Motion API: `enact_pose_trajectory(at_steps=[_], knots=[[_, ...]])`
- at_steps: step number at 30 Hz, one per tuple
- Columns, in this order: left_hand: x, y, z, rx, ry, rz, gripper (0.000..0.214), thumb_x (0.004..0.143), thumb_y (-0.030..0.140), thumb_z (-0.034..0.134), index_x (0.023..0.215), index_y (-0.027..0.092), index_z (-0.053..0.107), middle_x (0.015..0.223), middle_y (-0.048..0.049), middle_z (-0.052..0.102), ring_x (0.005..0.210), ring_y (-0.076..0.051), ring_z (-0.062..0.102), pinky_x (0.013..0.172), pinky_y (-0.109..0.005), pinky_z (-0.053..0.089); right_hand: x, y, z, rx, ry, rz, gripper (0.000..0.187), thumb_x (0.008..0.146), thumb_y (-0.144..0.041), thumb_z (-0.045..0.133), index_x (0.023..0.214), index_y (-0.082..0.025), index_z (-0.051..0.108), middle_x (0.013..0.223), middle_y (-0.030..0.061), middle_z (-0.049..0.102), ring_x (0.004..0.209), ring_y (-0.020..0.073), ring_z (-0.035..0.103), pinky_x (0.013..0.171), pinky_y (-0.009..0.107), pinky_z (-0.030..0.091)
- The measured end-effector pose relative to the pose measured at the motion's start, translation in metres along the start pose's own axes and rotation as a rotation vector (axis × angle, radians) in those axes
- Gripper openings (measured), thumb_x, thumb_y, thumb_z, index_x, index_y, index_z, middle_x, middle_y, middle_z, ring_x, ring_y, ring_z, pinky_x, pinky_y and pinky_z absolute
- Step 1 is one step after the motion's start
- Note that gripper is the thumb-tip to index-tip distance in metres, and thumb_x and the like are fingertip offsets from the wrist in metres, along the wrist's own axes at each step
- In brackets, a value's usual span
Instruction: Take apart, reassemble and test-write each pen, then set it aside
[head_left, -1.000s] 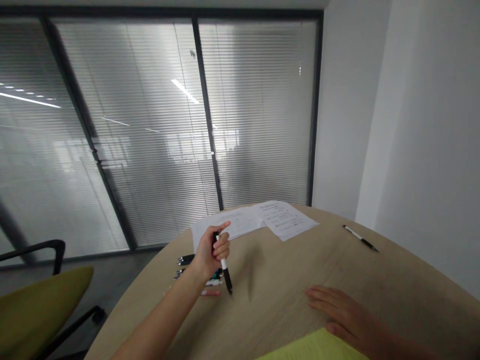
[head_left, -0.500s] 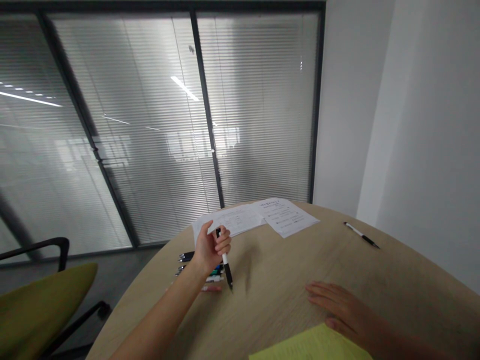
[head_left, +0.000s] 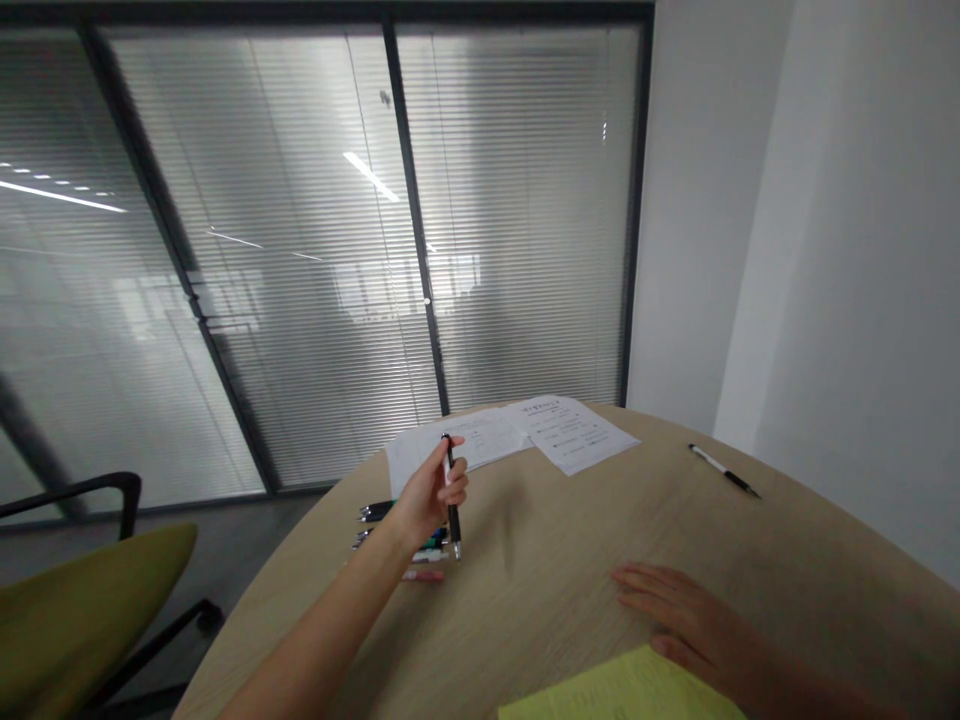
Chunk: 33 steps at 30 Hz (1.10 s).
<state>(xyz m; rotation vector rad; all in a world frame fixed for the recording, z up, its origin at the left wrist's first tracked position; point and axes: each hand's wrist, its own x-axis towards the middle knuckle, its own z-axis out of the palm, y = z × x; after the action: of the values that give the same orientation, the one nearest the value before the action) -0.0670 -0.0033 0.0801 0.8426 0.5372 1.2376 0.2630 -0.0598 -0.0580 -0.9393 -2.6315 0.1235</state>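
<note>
Green chair (head_left: 112,590) far L, pens (head_left: 430,557) on tbl (head_left: 555,560) part hid by L forearm (head_left: 330,620), L hand (head_left: 421,502) closed round b/w pen (head_left: 454,525), tip down over tbl, white papers (head_left: 574,440) far side, yellow sheet (head_left: 622,688) near, R hand (head_left: 697,622) flat & open at its corner, holding nothing, 2nd pen (head_left: 724,470) R.

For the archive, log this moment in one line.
left hand: holds pen above table; right hand: open, on table; lone pen: on table
</note>
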Motion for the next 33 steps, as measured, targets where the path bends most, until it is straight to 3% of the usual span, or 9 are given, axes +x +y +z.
enact_pose_trajectory(at_steps=[5, 8, 16, 25, 33], knots=[[0.001, 0.005, -0.01, -0.05, -0.07, -0.105, 0.047, 0.079, 0.052, 0.039, 0.051, 0.014, 0.048, 0.038, 0.0102, 0.016, 0.028, -0.004, 0.015, 0.026, -0.013, 0.019, 0.002, -0.005, -0.005, -0.003, -0.006, 0.008, 0.04, 0.085, -0.035, 0.04, 0.124, -0.026, 0.043, 0.129, 0.0051, 0.043, 0.119, 0.0215, 0.038, 0.096, 0.04, 0.034], [0.001, 0.005, -0.014, -0.049, -0.059, -0.148, 0.052, 0.076, 0.055, 0.038, 0.043, 0.016, 0.04, 0.038, 0.0106, 0.011, 0.029, -0.004, 0.011, 0.026, -0.014, 0.017, 0.003, -0.006, -0.007, -0.016, -0.007, -0.001, 0.039, 0.085, -0.035, 0.04, 0.122, -0.024, 0.045, 0.128, 0.0063, 0.045, 0.117, 0.0216, 0.039, 0.095, 0.039, 0.035], [-0.003, 0.006, -0.008, -0.074, -0.067, -0.172, 0.051, 0.079, 0.046, 0.031, 0.038, 0.017, 0.032, 0.038, 0.0097, 0.009, 0.029, -0.005, 0.01, 0.026, -0.015, 0.017, 0.0, 0.0, -0.001, -0.001, 0.011, 0.005, 0.041, 0.084, -0.035, 0.041, 0.124, -0.027, 0.042, 0.129, 0.0044, 0.043, 0.119, 0.021, 0.037, 0.096, 0.039, 0.034], [-0.003, 0.006, -0.003, -0.139, -0.045, -0.243, 0.063, 0.07, 0.073, 0.022, 0.04, 0.018, 0.027, 0.038, 0.011, 0.009, 0.03, -0.003, 0.007, 0.026, -0.014, 0.016, 0.0, -0.003, -0.005, 0.028, 0.008, 0.014, 0.04, 0.085, -0.036, 0.04, 0.124, -0.027, 0.042, 0.13, 0.0038, 0.042, 0.119, 0.0204, 0.037, 0.097, 0.039, 0.033], [-0.003, 0.006, -0.007, -0.125, -0.079, -0.253, 0.053, 0.078, 0.055, 0.031, 0.039, 0.018, 0.028, 0.038, 0.0104, 0.008, 0.03, -0.004, 0.007, 0.027, -0.014, 0.016, 0.0, 0.0, -0.001, 0.027, 0.029, 0.0, 0.041, 0.084, -0.036, 0.041, 0.125, -0.027, 0.042, 0.129, 0.0041, 0.043, 0.119, 0.02, 0.038, 0.097, 0.038, 0.033]])
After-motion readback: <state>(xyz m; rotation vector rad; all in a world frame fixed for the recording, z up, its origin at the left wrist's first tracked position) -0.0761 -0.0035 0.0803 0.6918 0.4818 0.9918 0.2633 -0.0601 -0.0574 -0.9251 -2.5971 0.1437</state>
